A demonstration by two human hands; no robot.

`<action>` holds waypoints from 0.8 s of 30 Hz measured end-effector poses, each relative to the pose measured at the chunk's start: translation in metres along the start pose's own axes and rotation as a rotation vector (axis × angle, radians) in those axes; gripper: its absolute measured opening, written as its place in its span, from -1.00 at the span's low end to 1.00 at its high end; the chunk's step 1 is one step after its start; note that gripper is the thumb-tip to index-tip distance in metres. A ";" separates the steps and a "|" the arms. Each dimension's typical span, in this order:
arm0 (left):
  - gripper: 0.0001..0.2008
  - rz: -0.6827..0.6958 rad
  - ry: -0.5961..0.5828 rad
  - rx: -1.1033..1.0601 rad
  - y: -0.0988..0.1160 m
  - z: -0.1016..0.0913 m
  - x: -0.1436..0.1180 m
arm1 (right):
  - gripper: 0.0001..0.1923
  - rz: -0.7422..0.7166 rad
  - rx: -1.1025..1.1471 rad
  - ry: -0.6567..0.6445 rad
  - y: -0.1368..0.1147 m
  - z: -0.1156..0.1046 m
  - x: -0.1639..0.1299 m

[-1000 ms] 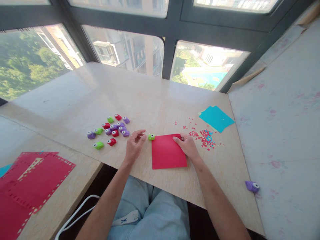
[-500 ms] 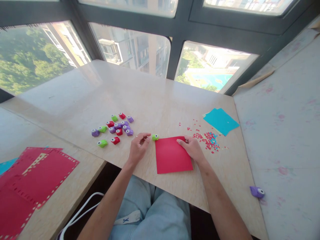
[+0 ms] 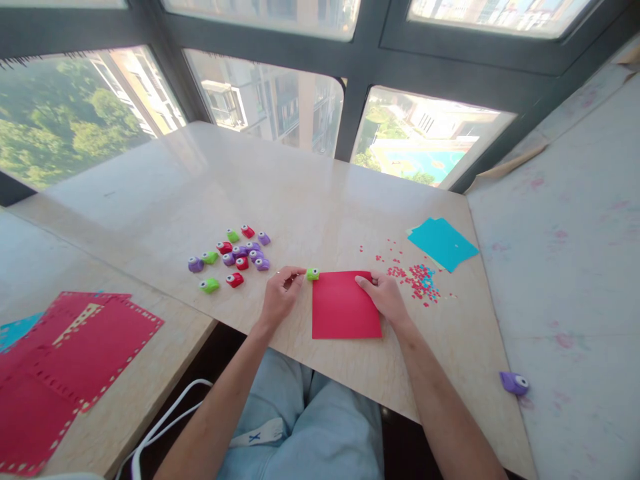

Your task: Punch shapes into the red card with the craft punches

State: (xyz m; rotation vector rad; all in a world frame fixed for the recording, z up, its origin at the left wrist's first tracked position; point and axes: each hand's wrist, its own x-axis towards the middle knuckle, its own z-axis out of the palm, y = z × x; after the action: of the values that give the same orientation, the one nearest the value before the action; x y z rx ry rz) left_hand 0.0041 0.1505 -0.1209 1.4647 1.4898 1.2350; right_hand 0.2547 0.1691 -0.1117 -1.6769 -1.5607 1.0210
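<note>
Taking the red square sheet (image 3: 345,305) in front of me as my mark: far to its left, on the lower side table (image 3: 125,393), lie my punched red sheets (image 3: 70,363) with their notched borders, a corner of blue paper (image 3: 17,329) peeping out beyond them. Nearer, still left of the sheet and a little farther up the marble table (image 3: 310,193), sits the cluster of small punches (image 3: 233,257) in purple, green and red, loosely scattered, none touching my hand.

My left hand (image 3: 280,300) rests just left of the sheet, fingers curled loosely inward, holding nothing; its fingertips are just beside the small green punch (image 3: 313,274), which sits at the sheet's top left corner. Whether they touch it I cannot tell.

My right hand (image 3: 387,298) lies on the sheet's top right corner, fingers together and pressing it flat to the table.

Right of the sheet is a scatter of red and blue confetti (image 3: 415,279), then blue paper squares (image 3: 441,242) farther up. One purple punch (image 3: 514,383) lies alone well right, on the stained board (image 3: 575,233).

The sheet's near edge lies close to the table's edge; beyond it toward the window (image 3: 280,100) the marble is open.
</note>
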 end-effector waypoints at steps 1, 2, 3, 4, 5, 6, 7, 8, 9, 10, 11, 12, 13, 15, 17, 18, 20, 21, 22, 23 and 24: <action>-0.78 0.001 -0.001 0.000 0.000 0.000 0.000 | -0.59 -0.001 -0.002 0.007 0.000 0.001 0.000; -0.78 0.001 -0.002 -0.001 0.000 0.000 0.000 | -0.60 -0.002 -0.007 0.014 -0.001 0.001 0.000; -0.78 0.002 -0.003 -0.001 0.001 0.000 0.000 | -0.60 -0.004 -0.010 0.020 -0.001 0.002 0.000; -0.78 0.003 -0.002 0.000 0.001 0.000 0.000 | -0.60 -0.007 -0.008 0.024 -0.002 0.003 -0.001; -0.78 0.003 -0.002 0.001 0.001 0.000 0.000 | -0.60 -0.008 -0.002 0.026 -0.002 0.003 -0.001; -0.78 0.005 0.000 0.003 0.001 0.000 0.000 | -0.61 -0.009 0.006 0.027 -0.002 0.004 -0.001; -0.79 0.006 0.001 0.006 0.001 0.000 0.000 | -0.61 -0.008 0.014 0.028 -0.003 0.004 -0.001; -0.79 0.007 0.001 0.010 0.000 0.000 0.000 | -0.61 -0.006 0.019 0.029 -0.003 0.004 -0.002; -0.79 0.008 0.002 0.012 0.000 0.000 -0.001 | -0.61 -0.004 0.020 0.034 -0.004 0.005 -0.002; -0.79 0.008 0.000 0.011 0.000 0.000 -0.001 | -0.61 0.000 0.017 0.039 -0.005 0.005 -0.003; -0.79 0.006 -0.003 0.008 0.000 0.000 -0.001 | -0.61 0.004 0.014 0.043 -0.006 0.005 -0.004; -0.79 0.005 -0.005 0.005 0.000 -0.001 -0.001 | -0.61 0.008 0.017 0.044 -0.007 0.005 -0.004; -0.79 0.005 -0.007 0.002 0.001 -0.001 -0.002 | -0.60 0.012 0.025 0.044 -0.008 0.004 -0.005; -0.81 0.012 -0.010 0.007 0.004 -0.002 -0.003 | -0.59 0.025 0.043 0.041 -0.010 0.004 -0.006; -0.83 0.027 -0.018 0.017 0.006 -0.003 -0.004 | -0.59 0.048 0.058 0.039 -0.011 0.004 -0.007; -0.83 0.035 -0.024 0.021 0.007 -0.004 -0.005 | -0.58 0.065 0.066 0.037 -0.011 0.004 -0.007; -0.84 0.051 -0.038 0.027 0.008 -0.004 -0.007 | -0.58 0.109 0.102 0.024 -0.010 0.004 -0.008; -0.84 0.063 -0.041 0.033 0.008 -0.004 -0.007 | -0.57 0.136 0.128 0.016 -0.010 0.004 -0.009; -0.85 0.078 -0.043 0.042 0.007 -0.004 -0.008 | -0.57 0.166 0.154 0.008 -0.011 0.004 -0.010; -0.85 0.097 -0.045 0.053 0.007 -0.005 -0.009 | -0.56 0.194 0.179 0.005 -0.011 0.004 -0.011; -0.86 0.117 -0.046 0.065 0.006 -0.005 -0.009 | -0.56 0.219 0.202 0.004 -0.012 0.004 -0.011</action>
State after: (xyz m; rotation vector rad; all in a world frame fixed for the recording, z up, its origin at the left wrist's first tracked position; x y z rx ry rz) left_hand 0.0028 0.1404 -0.1150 1.6330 1.4435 1.2223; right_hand 0.2451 0.1587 -0.1025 -1.7312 -1.2435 1.2413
